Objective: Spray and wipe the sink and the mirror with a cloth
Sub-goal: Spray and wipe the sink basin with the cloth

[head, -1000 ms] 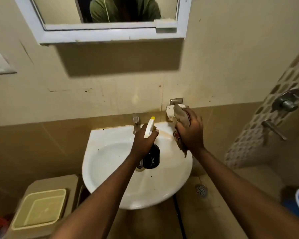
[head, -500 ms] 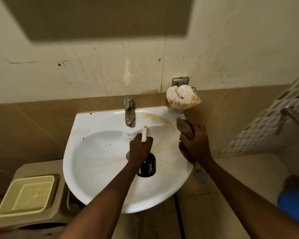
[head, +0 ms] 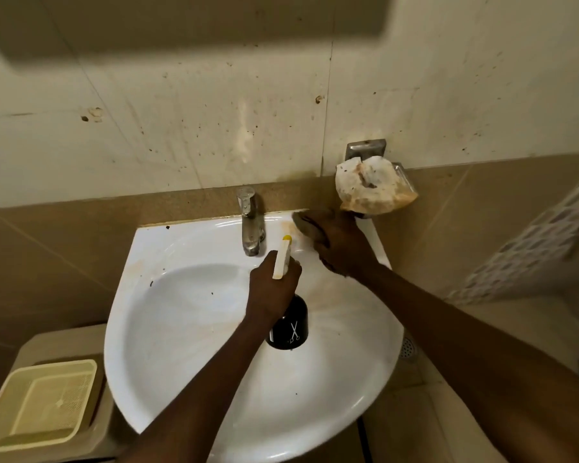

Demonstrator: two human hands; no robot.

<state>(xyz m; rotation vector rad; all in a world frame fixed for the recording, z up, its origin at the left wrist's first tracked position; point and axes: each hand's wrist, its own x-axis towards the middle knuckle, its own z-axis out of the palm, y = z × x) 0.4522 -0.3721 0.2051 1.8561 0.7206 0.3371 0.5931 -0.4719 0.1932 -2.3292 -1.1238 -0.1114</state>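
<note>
- Both hands are busy: my right hand (head: 343, 247) is clenched on a dark cloth (head: 310, 225) and presses it to the back rim of the sink, right of centre in the frame; my left hand (head: 271, 289) grips the neck of the black spray bottle (head: 290, 325), which hangs over the bowl at frame centre.
- Sink (head: 188, 329) fills the middle of the frame. I judge the sink-wiping step is in hand, working the brownish stain beside the tap (head: 250, 225).
- Mirror is out of view, so that part is not yet reachable from this framing.
- Next, I reckon, the cloth sweeps along the rim and down into the bowl, with the bottle held clear.
- Room is tight at upper right: the soap dish (head: 373, 188) overhangs just above my knuckles and the tap stands close on the left. The bowl towards lower left is open.
</note>
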